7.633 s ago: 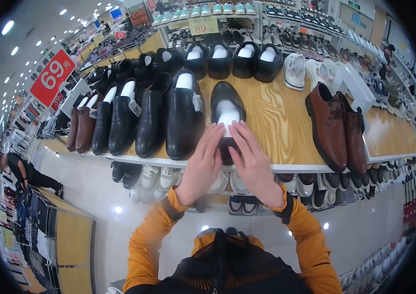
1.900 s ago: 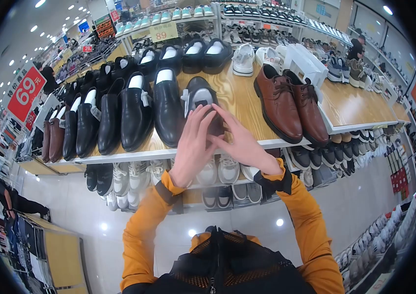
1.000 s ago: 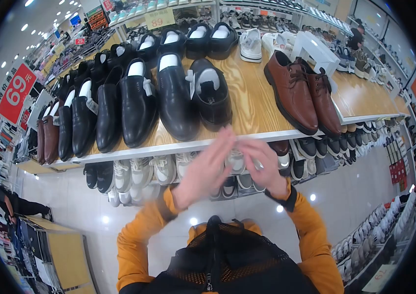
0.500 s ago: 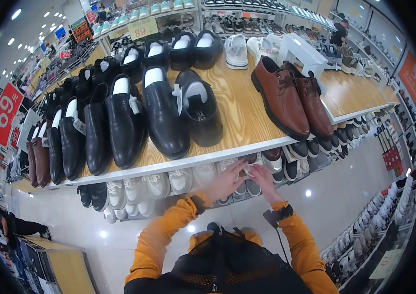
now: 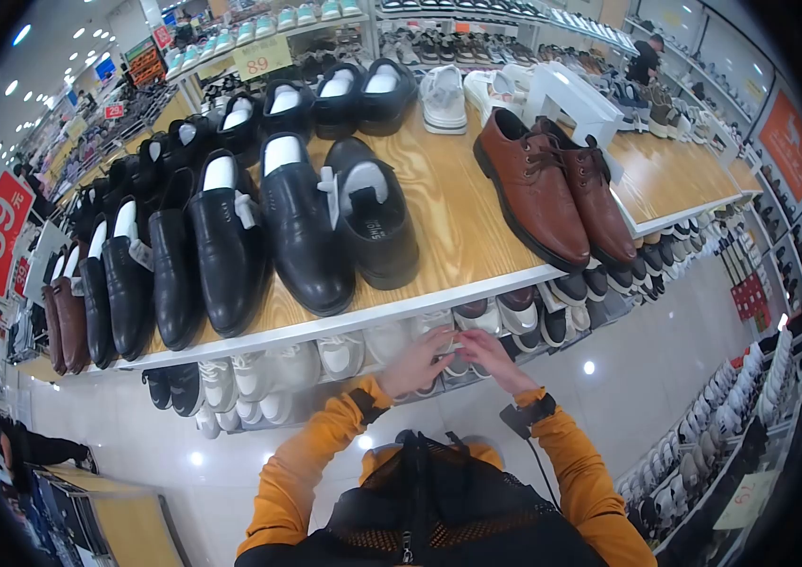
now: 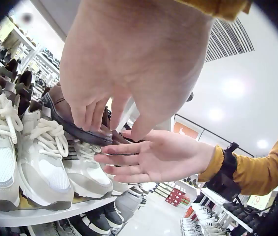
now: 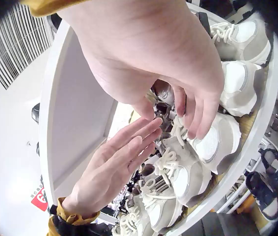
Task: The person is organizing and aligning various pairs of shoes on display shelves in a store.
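Just beyond your fingers (image 6: pixel 122 160), white sneakers (image 6: pixel 45 164) line the lower shelf (image 6: pixel 55 214); higher up, past the fingertips, the black shoe (image 5: pixel 390 257) stands on the worktop (image 5: pixel 448 236), heel toward you, close beside the neighbouring black shoe (image 5: pixel 302 231). Your left hand (image 5: pixel 412 367) and right hand (image 5: pixel 495 359) look empty, fingers relaxed, tips near each other; whether they touch, you cannot tell. You seem to be between placements. Keep your fingers low, clear of the worktop's edge above and the laces ahead, so nothing gets nudged. Some seconds ago both hands covered that shoe, then farther from its neighbour; now they are below the edge.
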`<state>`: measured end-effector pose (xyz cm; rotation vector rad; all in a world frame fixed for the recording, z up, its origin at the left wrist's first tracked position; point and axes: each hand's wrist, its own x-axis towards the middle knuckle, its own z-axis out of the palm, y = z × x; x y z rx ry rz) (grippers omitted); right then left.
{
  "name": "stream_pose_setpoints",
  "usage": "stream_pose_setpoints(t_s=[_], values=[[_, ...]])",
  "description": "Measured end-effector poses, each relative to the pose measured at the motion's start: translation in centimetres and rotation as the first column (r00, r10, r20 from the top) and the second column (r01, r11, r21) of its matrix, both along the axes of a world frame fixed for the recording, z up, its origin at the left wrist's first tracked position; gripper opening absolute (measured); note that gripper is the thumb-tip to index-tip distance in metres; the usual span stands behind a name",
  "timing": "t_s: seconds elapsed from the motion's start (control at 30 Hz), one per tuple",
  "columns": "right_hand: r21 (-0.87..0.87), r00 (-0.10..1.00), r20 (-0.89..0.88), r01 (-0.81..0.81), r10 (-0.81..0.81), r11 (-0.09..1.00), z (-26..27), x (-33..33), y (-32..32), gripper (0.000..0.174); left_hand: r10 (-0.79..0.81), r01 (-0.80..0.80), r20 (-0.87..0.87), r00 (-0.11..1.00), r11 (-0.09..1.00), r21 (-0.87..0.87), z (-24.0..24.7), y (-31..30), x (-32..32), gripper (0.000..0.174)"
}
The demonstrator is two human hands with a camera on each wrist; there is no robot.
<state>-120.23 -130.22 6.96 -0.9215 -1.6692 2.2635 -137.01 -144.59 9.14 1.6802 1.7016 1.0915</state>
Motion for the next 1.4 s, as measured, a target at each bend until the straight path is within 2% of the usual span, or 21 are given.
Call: stream_pose_setpoints(t_s=[0.23,0.27,0.3,0.37,0.43,0.5,0.53,0.57,0.63,0.7,0.73,0.8,0.83,0.9,0.93,1.0,1.1,1.2,1.27,1.37,1.4], values=[[0.05,0.999,-0.01,-0.049,0.05,0.998,0.2,-1.7,-0.5,0.039,0.056,-0.057,0.016,0.998,0.998,0.04,0.0,-1.1,-0.3,0.046],[0.191,0.989,0.026,-0.149,0.147,0.97,0.8,-2.0,-0.5,0.034,0.06,-0.062,0.032,0.998,0.996,0.065,1.2,-1.6,-0.3,0.045],[0.198,0.987,0.02,-0.161,0.16,0.967,2.5,-2.2,-0.8,0.034,0.073,-0.075,0.025,0.997,0.995,0.071,2.4,-2.1,-0.2,0.045],[0.374,0.879,0.134,-0.473,0.458,0.798,7.1,-1.8,-1.9,0.031,0.037,-0.043,0.067,0.997,0.995,0.093,5.0,-3.6,0.1,0.044],[0.394,0.875,0.058,-0.462,0.48,0.795,14.3,-1.3,-3.4,0.026,0.082,-0.093,0.126,0.989,0.992,0.084,10.2,-6.0,1.3,0.043],[0.525,0.842,-0.13,-0.39,0.524,0.756,19.7,-1.2,-3.6,0.023,0.154,-0.161,0.05,0.987,0.971,0.178,14.1,-7.9,1.5,0.045],[0.714,0.868,-0.171,-0.216,0.466,0.666,21.4,-1.7,-3.7,0.025,0.18,-0.154,-0.077,0.981,0.95,0.272,16.0,-8.6,1.3,0.047],[0.852,0.881,-0.226,-0.028,0.416,0.522,23.0,-2.6,-3.7,0.028,0.176,-0.15,-0.077,0.981,0.952,0.267,17.4,-8.9,0.8,0.047],[0.914,0.824,-0.401,0.328,0.401,0.24,26.1,-6.1,-5.0,0.038,0.377,-0.221,-0.193,0.906,0.81,0.543,19.7,-8.8,-0.1,0.046],[0.928,0.86,-0.366,0.367,0.356,0.067,27.4,-8.6,-6.4,0.047,0.47,-0.323,-0.17,0.866,0.786,0.527,21.9,-7.6,-1.1,0.051],[0.927,0.86,-0.367,0.368,0.355,0.065,27.1,-9.9,-6.1,0.047,0.497,-0.333,-0.213,0.841,0.786,0.521,22.6,-7.1,-1.7,0.056],[0.902,0.901,-0.299,0.375,0.315,-0.215,25.3,-12.0,-5.1,0.041,0.513,-0.358,-0.313,0.799,0.824,0.439,23.1,-6.6,-2.5,0.07],[0.901,0.901,-0.299,0.375,0.315,-0.219,25.1,-11.9,-5.0,0.041,0.513,-0.356,-0.312,0.8,0.823,0.442,23.0,-6.4,-2.6,0.07],[0.959,0.93,-0.27,0.284,0.251,-0.021,24.8,-11.4,-4.6,0.027,0.438,-0.295,-0.352,0.827,0.871,0.392,22.8,-5.8,-2.8,0.072],[0.959,0.93,-0.267,0.282,0.251,-0.023,24.9,-10.9,-4.5,0.027,0.417,-0.278,-0.363,0.833,0.883,0.378,22.7,-5.4,-2.8,0.072],[0.947,0.937,-0.321,0.318,0.139,0.04,25.4,-9.4,-4.0,0.019,0.384,-0.229,-0.392,0.836,0.893,0.388,22.5,-4.5,-2.7,0.073],[0.944,0.934,-0.331,0.324,0.137,0.068,25.9,-6.2,-2.5,0.019,0.302,-0.097,-0.481,0.823,0.909,0.405,22.9,-3.4,-1.8,0.069],[0.946,0.934,-0.325,0.321,0.147,0.053,26.3,-2.8,-1.1,0.021,0.218,0.01,-0.46,0.861,0.896,0.444,23.4,-2.7,-1.6,0.065],[0.959,0.939,-0.284,0.283,0.194,0.036,26.3,-0.6,0.4,0.025,0.312,-0.038,-0.436,0.844,0.846,0.532,24.0,-2.2,-2.1,0.064],[0.971,0.929,-0.238,0.222,0.283,0.089,26.3,1.3,2.2,0.025,0.432,-0.222,-0.489,0.758,0.875,0.43,23.2,-1.0,-3.8,0.06],[0.982,0.935,-0.179,0.151,0.305,0.114,26.7,1.8,2.4,0.022,0.425,-0.269,-0.512,0.746,0.896,0.352,23.0,-0.9,-4.1,0.063]])
